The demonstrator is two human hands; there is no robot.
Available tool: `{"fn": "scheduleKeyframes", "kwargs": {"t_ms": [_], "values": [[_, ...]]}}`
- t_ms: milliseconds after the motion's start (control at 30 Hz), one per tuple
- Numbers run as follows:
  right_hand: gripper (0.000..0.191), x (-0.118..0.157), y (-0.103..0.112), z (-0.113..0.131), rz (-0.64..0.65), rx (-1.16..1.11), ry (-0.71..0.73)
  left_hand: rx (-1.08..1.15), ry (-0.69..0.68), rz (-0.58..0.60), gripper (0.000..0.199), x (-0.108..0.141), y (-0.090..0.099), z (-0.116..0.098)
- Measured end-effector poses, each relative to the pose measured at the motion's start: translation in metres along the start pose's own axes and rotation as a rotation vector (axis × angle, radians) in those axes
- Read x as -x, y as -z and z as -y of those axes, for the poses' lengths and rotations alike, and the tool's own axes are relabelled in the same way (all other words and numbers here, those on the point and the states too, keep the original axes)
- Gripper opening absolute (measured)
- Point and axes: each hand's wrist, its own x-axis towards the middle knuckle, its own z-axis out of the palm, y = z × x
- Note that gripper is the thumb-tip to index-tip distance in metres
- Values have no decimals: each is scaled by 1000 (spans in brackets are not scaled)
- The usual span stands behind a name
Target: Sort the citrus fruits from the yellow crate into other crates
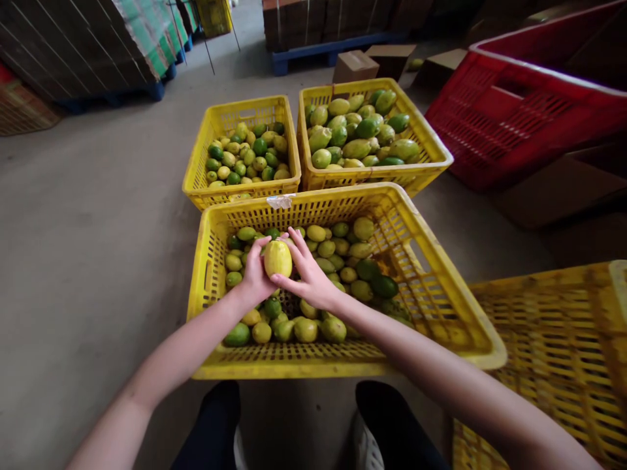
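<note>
Both hands are over the near yellow crate (343,370), which has many green and yellow lemons lying in its bottom. Between them is one large yellow lemon (278,259). My left hand (255,271) is wrapped round its left side and underside. From the right, my right hand (309,274) holds the same lemon, with the thumb low in front and the fingers at its upper right side. Part of the left fingers is hidden behind the lemon.
Two more yellow crates of lemons, one at left (242,190) and one at right (375,171), stand just beyond. A red crate (519,111) is at upper right, a yellow crate (553,339) at lower right. Cardboard boxes (356,66) and loaded pallets stand behind.
</note>
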Motion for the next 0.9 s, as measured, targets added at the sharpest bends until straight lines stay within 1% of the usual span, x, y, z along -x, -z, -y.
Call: {"fn": "scheduleKeyframes", "kwargs": {"t_ms": [33, 100, 200, 300, 367, 400, 467, 533, 567, 600, 667, 733, 800, 900], "values": [[77, 0, 1, 1, -20, 43, 41, -6, 2, -3, 27, 0, 0, 0], [76, 1, 3, 3, -54, 88, 110, -18, 5, -41, 25, -1, 1, 0], [66, 2, 6, 7, -67, 49, 162, -34, 5, -97, 19, -3, 2, 1], [60, 3, 7, 9, -85, -114, 130, -39, 1, -104, 19, -4, 1, 3], [61, 1, 9, 9, -163, -299, 63, -38, 1, -88, 20, -4, -1, 4], [62, -1, 12, 8, -228, -386, 25, -39, -9, -72, 20, -4, -2, 4], [63, -4, 20, 7, -385, -469, -25, -60, -88, -26, 17, -2, -4, 5], [61, -7, 31, 4, -521, -394, -40, -134, -242, -7, 9, 1, -4, 5], [59, -8, 37, 3, -566, -323, -44, -189, -336, -13, 12, 2, -4, 4], [56, -9, 42, 1, -593, -254, -48, -247, -433, -25, 20, 4, -4, 3], [50, -9, 48, -1, -601, -150, -64, -344, -594, -32, 35, 6, -4, 1], [46, -9, 49, -2, -580, -95, -73, -387, -671, 4, 41, 9, -6, -1], [43, -9, 45, -2, -553, -65, -68, -394, -662, 33, 44, 11, -7, -1], [42, -9, 39, -1, -529, -49, -49, -422, -638, 36, 45, 14, -8, 2]]}}
